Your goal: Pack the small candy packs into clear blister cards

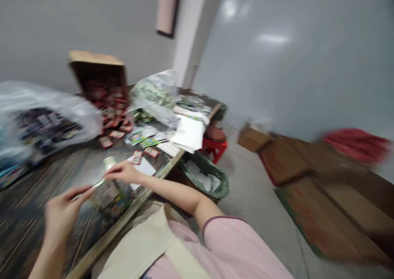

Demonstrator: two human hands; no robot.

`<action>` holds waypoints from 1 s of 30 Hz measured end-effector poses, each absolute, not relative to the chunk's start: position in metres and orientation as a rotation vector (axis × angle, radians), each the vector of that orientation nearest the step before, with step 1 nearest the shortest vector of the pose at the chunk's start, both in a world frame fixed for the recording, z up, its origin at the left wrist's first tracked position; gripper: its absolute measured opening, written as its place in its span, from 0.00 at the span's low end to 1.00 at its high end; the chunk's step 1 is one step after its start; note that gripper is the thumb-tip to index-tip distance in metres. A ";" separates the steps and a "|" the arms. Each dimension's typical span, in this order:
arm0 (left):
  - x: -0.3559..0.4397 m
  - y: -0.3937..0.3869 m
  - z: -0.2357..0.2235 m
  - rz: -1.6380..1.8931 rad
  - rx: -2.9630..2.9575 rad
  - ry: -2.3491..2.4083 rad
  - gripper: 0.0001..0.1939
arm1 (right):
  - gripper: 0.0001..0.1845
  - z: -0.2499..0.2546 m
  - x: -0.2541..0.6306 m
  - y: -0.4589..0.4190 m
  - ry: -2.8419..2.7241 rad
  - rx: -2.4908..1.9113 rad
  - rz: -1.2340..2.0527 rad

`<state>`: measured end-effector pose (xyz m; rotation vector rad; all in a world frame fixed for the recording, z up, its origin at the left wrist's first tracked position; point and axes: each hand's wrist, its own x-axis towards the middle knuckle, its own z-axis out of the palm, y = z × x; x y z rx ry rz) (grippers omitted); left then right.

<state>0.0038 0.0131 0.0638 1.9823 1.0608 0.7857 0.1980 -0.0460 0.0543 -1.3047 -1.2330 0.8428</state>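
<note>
A see-through printed plastic pouch [115, 203] hangs over the near edge of the dark table, blurred by motion. At its top edge my left hand [66, 207] pinches the left end between thumb and fingers. My right hand [123, 173] grips the same edge further right, its fingers closed. What is inside the pouch cannot be made out clearly. Just beyond my right hand are a small red packet [137, 157] and a white sheet [148, 167]. Green-edged pouches [149, 140] lie a little further back.
A tipped cardboard box [92, 58] spills red packets at the back. Clear bags of dark packets [46, 125] and green packets [155, 92] flank it. White sheets [187, 133] lie near the table's edge. Below are a lined bin [220, 180], a red stool [215, 149] and cartons [323, 213].
</note>
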 end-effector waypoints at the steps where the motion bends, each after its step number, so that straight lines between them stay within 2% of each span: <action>1: 0.000 0.006 0.069 0.784 1.888 1.091 0.15 | 0.02 0.058 0.201 -0.045 -1.254 -1.293 0.859; 5: 0.015 0.000 0.078 0.948 1.765 1.072 0.12 | 0.03 0.059 0.213 -0.027 -1.384 -1.192 1.016; 13: 0.008 -0.018 0.059 1.215 2.159 0.917 0.04 | 0.08 0.052 0.219 -0.033 -1.626 -1.147 0.907; 18: 0.013 -0.023 0.065 1.209 2.387 0.795 0.05 | 0.06 0.049 0.215 -0.054 -1.667 -1.006 0.651; 23: 0.022 -0.028 0.067 1.243 2.431 0.797 0.07 | 0.09 0.051 0.212 -0.062 -1.447 -1.155 0.860; 27: 0.022 -0.028 0.069 1.181 2.421 0.794 0.06 | 0.09 0.055 0.215 -0.061 -1.472 -1.117 0.834; 30: 0.024 -0.025 0.072 1.130 2.408 0.785 0.06 | 0.11 0.055 0.218 -0.059 -1.420 -1.117 0.951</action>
